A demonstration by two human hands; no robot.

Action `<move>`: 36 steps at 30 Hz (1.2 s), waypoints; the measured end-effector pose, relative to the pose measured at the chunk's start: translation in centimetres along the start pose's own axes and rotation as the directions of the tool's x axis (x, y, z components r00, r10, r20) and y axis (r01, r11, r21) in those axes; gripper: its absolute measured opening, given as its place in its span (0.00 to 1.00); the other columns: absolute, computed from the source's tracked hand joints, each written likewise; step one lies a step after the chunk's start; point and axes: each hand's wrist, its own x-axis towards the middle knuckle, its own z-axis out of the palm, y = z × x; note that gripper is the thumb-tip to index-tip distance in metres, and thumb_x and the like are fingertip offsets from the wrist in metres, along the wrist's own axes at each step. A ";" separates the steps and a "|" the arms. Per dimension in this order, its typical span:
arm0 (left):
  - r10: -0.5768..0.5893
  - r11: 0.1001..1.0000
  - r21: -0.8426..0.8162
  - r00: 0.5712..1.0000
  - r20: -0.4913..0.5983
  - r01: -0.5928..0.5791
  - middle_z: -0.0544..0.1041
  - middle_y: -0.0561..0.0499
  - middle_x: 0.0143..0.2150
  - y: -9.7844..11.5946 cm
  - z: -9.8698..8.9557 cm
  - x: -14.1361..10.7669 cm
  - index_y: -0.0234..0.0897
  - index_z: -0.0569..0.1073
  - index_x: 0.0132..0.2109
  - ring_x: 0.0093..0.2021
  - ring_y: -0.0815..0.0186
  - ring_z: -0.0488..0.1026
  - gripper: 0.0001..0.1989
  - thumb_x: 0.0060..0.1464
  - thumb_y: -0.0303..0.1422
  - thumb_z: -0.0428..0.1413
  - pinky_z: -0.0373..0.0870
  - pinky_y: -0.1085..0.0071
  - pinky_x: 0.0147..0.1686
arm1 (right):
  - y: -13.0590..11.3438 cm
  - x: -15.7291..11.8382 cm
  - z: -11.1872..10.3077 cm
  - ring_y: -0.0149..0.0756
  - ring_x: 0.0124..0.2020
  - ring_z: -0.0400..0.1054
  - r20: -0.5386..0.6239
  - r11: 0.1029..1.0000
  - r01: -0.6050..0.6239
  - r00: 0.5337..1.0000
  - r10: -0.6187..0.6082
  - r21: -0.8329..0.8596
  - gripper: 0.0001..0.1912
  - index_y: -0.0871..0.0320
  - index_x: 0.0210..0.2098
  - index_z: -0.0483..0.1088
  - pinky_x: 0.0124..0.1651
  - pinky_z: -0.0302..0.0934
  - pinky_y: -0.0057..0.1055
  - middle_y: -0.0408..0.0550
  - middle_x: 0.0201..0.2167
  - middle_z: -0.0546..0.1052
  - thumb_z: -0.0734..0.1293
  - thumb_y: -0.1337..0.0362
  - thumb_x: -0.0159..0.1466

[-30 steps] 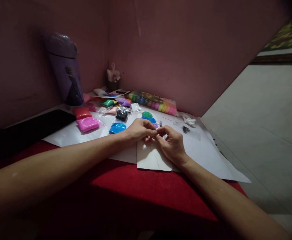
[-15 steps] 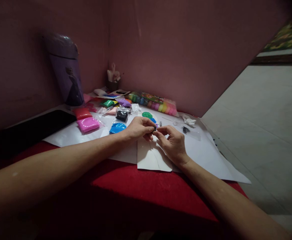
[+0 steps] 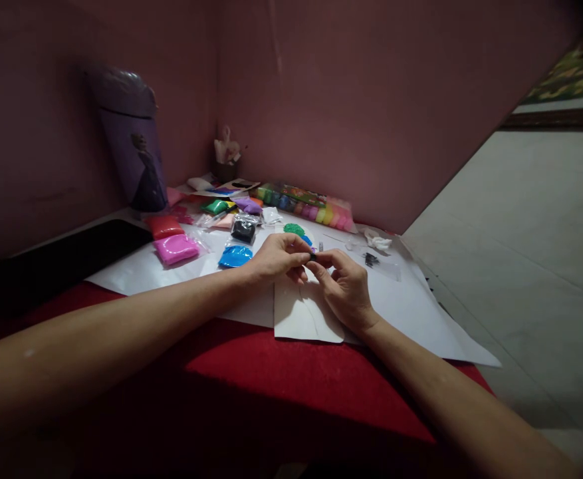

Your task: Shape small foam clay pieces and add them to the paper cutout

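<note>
A small black piece of modelling clay (image 3: 312, 257) is pinched between the fingertips of my left hand (image 3: 278, 258) and my right hand (image 3: 344, 287), which meet above a white card (image 3: 298, 316). Both hands are closed on it, and their fingers hide much of it. Past my fingers, textured green clay (image 3: 294, 229) and blue clay (image 3: 306, 240) lie on the card's far part, with a bit of purple partly covered. Left of my left hand are a packet of blue clay (image 3: 235, 256) and a packet of black clay (image 3: 243, 231).
Pink (image 3: 177, 249) and red (image 3: 165, 227) clay packets lie at the left, beside a dark flat object (image 3: 72, 256). A purple bin (image 3: 134, 143) stands behind. A long multicoloured pack (image 3: 304, 205) rests by the wall. Black scraps (image 3: 371, 259) and crumpled tissue (image 3: 378, 241) are at the right.
The black piece between my fingertips has shifted slightly and shows a little more between them. Both hands stay in nearly the same place.
</note>
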 end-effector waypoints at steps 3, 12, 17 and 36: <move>0.005 1.000 -0.013 1.000 -0.012 -0.005 0.74 0.52 0.20 -0.1 0.0 0.1 0.28 0.69 0.33 0.18 0.71 0.72 0.05 0.56 0.17 0.52 0.71 0.73 0.20 | 0.0 0.0 0.0 0.33 0.29 0.67 -0.027 1.000 0.003 1.000 -0.004 -0.014 0.05 0.58 0.35 0.72 0.33 0.61 0.31 0.45 0.29 0.74 0.67 0.63 0.64; -0.018 0.997 -0.077 1.000 0.014 0.019 0.75 0.51 0.21 -0.5 -0.4 0.2 0.27 0.72 0.33 0.19 0.72 0.72 0.03 0.54 0.20 0.56 0.68 0.75 0.22 | -0.1 0.0 -0.1 0.34 0.29 0.68 -0.033 0.999 -0.020 0.999 0.019 -0.033 0.05 0.58 0.34 0.72 0.31 0.61 0.31 0.45 0.29 0.74 0.67 0.63 0.64; -0.006 0.998 -0.058 1.000 0.008 0.007 0.74 0.51 0.20 -0.5 -0.5 0.2 0.28 0.72 0.34 0.19 0.72 0.71 0.03 0.53 0.19 0.56 0.66 0.76 0.21 | 0.0 0.0 -0.1 0.34 0.30 0.68 -0.032 0.999 -0.019 0.999 0.018 -0.032 0.04 0.57 0.35 0.72 0.31 0.61 0.31 0.45 0.29 0.75 0.67 0.63 0.63; -0.021 0.997 -0.068 1.000 0.017 0.022 0.74 0.52 0.19 -0.3 -0.4 0.1 0.29 0.70 0.31 0.17 0.73 0.70 0.06 0.52 0.16 0.54 0.66 0.77 0.20 | -0.1 0.0 0.0 0.34 0.30 0.70 -0.036 1.000 -0.004 0.999 0.004 0.017 0.04 0.57 0.37 0.73 0.34 0.64 0.33 0.45 0.31 0.76 0.67 0.67 0.63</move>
